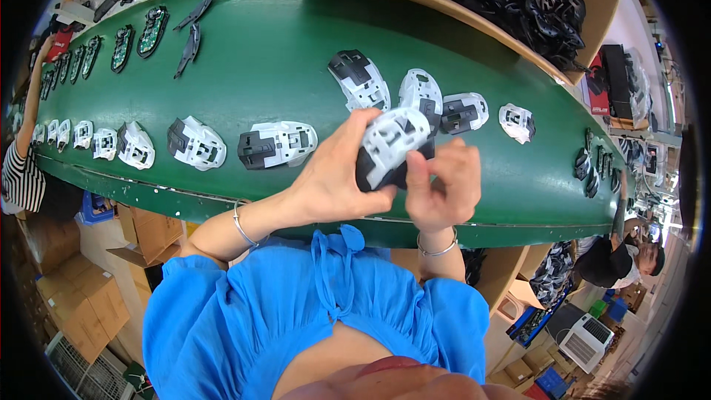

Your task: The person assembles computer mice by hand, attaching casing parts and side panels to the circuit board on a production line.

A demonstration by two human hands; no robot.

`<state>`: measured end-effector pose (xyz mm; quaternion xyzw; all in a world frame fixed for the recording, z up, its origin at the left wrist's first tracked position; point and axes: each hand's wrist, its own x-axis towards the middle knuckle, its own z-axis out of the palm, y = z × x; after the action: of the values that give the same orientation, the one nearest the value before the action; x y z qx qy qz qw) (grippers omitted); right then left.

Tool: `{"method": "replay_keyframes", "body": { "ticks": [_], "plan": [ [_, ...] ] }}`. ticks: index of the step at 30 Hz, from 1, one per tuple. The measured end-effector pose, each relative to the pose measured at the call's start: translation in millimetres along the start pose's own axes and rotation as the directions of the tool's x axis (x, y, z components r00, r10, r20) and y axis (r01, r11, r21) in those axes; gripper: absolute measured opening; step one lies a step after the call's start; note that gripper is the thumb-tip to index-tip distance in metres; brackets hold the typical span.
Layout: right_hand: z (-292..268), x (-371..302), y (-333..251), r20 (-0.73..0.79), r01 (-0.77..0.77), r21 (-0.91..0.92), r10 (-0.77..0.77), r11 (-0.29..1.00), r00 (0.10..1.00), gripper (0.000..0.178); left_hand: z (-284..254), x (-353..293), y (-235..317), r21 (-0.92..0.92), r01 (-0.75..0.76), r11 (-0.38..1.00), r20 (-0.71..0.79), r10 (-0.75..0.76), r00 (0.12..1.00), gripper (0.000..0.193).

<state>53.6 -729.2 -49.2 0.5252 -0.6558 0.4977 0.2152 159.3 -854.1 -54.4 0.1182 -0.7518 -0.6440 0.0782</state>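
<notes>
My left hand (337, 170) grips a white and black plastic mouse shell (396, 139) from its left side, above the near edge of the green table. My right hand (446, 187) is closed, thumb against curled fingers, at the shell's lower right black edge. What lies between those fingertips is hidden. Just beyond my hands, similar shells lie on the table: one with a black panel (358, 78), an upright white one (421, 92) and a sideways one (465, 112). Left of my left hand rests another shell (278, 144).
The green table (259, 44) curves across the view. More shells (196, 143) line its left side, with circuit-board bases (152, 32) behind. A cardboard box (603, 7) of black parts stands at the far right. A striped sleeve (24, 178) and another person (629, 259) are at the sides.
</notes>
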Motion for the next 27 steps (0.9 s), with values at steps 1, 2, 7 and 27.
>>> {"method": "replay_keyframes", "body": {
  "ticks": [1, 2, 7, 27],
  "plan": [
    [2.3, -0.5, -1.3, 0.023, 0.000, 0.002, 0.000, 1.000, 1.000, 0.025, 3.8, -2.4, -6.0, -0.030, -0.034, 0.999, -0.050, 0.033, 0.998, 0.079],
    [5.4, -1.9, -1.1, 0.027, -0.002, -0.005, 0.002, 1.000, 1.000, 0.025, 2.3, -2.4, -6.0, -0.037, -0.035, 0.999, -0.046, 0.033, 0.998, 0.079],
    [13.7, -2.9, -4.3, 0.005, -0.464, 0.606, 0.580, 0.647, 0.815, 0.019, -3.5, -0.1, -8.4, 0.158, -0.202, 0.966, -0.219, 0.234, 0.947, 0.080],
    [35.6, -26.5, -6.7, -0.013, -0.621, 0.345, 0.665, 0.704, 0.747, 0.014, -10.5, -4.5, -29.7, 0.016, -0.001, 1.000, -0.199, 0.004, 0.980, 0.084]
  ]
}}
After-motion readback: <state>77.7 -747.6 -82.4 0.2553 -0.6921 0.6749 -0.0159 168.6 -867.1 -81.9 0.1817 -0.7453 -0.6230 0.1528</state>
